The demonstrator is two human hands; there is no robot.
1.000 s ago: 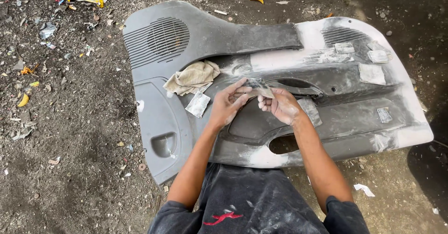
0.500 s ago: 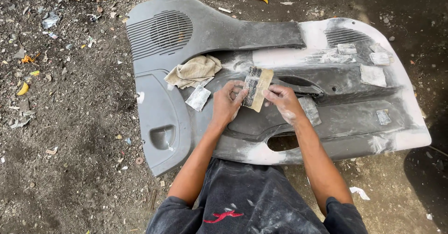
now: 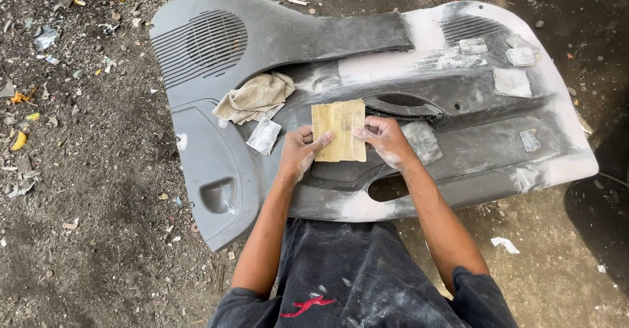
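Both hands hold up a tan, creased rectangular sheet of sandpaper (image 3: 339,130), backing side to the camera, above the grey plastic car door panel (image 3: 275,40) that lies flat on the dirt ground (image 3: 85,190). Left hand (image 3: 298,154) pinches the sheet's lower left edge, thumb on top, other fingers curled under. Right hand (image 3: 386,141) pinches the right edge the same way, thumb on the face, fingers behind.

Change: a second ago the sheet was crumpled small between the hands, half a second ago part-opened and tilted; now it is spread flat and upright, nearly full width. Judged from that, the sheet is being unfolded or refolded, not rubbing the panel at this moment.

Sheet sits just over the panel's dark handle recess (image 3: 400,105), not touching it as far as I can tell.

Nearby: beige crumpled rag (image 3: 255,95) on the panel left of the hands, small grey used sandpaper scrap (image 3: 264,135) just below the rag, more worn scraps (image 3: 512,81) on the white-dusted right end.
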